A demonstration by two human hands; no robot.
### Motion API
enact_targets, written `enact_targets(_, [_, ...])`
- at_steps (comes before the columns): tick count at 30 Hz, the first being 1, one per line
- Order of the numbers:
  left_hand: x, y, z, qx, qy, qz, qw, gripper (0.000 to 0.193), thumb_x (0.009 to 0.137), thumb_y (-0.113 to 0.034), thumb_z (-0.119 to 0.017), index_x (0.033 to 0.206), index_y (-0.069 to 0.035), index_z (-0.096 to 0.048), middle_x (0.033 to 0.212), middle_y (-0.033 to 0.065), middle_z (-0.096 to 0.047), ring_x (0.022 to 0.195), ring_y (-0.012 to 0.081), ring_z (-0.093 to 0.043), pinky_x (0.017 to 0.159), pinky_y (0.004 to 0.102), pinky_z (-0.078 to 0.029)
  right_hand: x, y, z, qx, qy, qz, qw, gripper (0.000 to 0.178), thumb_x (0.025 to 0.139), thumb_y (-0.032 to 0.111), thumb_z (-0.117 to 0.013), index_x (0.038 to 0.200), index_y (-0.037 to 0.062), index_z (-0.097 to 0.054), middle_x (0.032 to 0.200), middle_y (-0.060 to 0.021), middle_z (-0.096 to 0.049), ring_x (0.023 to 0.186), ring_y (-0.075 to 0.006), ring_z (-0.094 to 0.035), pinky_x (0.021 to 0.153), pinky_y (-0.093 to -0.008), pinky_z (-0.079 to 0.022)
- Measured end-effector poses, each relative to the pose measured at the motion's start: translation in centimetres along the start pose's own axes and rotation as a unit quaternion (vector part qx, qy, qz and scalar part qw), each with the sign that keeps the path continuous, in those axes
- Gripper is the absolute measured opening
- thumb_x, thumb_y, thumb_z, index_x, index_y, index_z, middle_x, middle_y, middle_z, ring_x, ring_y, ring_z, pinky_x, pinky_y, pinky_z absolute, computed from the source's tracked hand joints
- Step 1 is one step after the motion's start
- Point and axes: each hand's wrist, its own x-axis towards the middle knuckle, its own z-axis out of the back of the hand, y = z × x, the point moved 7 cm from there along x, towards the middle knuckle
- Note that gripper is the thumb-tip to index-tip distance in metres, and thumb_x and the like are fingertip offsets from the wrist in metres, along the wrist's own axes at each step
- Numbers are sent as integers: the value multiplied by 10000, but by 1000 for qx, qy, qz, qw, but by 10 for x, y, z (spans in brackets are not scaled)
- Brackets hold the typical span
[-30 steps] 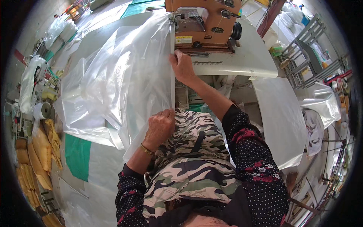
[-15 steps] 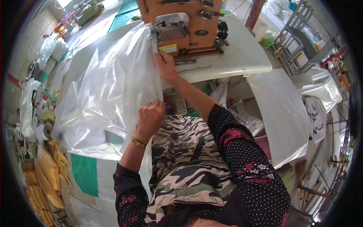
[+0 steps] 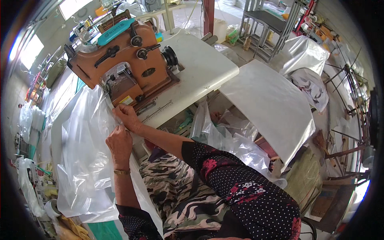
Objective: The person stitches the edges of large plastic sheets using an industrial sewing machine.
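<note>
A clear plastic sheet [image 3: 82,160] spreads over the left of the table, its right edge running up to the brown sewing machine [image 3: 146,56]. My left hand [image 3: 120,142] is closed in a fist on that edge, short of the machine. Just beyond it my right hand [image 3: 128,117] pinches the same edge, close in front of the machine's lower arm. The fingertips of both hands are partly hidden. The needle area lies behind the machine's arm and the sheet, too small to make out.
The pale tabletop [image 3: 200,68] extends right of the machine. A whitish sheet-covered panel [image 3: 272,104] slopes at the right, with loose clear plastic [image 3: 232,144] beneath. A grey metal rack [image 3: 268,24] stands at the far right. Camouflage cloth [image 3: 180,192] covers my lap.
My view has turned, showing more of the sewing machine and the room behind. My left hand is nearer my right along the sheet's edge; both keep their grip.
</note>
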Motion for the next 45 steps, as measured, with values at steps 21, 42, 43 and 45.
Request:
enact_targets(21, [-195,37,-20,-534,-52,289,793,219,987,-158,-549,934,23,-660,735,41,-645,720,78,-559,659,252,-462,-233,14,0,-162,94,-107,976,363,939,137,-613,1235,5,-451,1117,-93,-572,1001,-152,-570,859,-320,-479])
enact_targets(42, [-187,46,13,-268,-41,195,943,526,772,-174,-762,1202,-39,-490,1276,156,-512,1162,366,-533,951,450,-449,-276,34,-12,-183,208,-194,941,281,977,186,-459,964,-49,-613,833,-139,-690,757,-220,-658,739,-340,-509])
enact_targets(43, [-185,46,12,-289,-29,180,940,603,755,-245,-790,1236,-46,-484,1293,155,-507,1174,370,-521,958,462,-436,-275,42,-11,-195,221,-201,934,278,963,169,-450,950,-47,-624,829,-158,-688,750,-237,-663,727,-364,-508])
enact_targets(45, [-176,34,12,-284,-34,150,946,584,762,-239,-786,1230,-41,-499,1262,159,-531,1156,373,-532,951,456,-442,-278,36,3,-221,210,-207,930,299,970,186,-439,922,-32,-639,811,-136,-687,754,-216,-653,740,-349,-503])
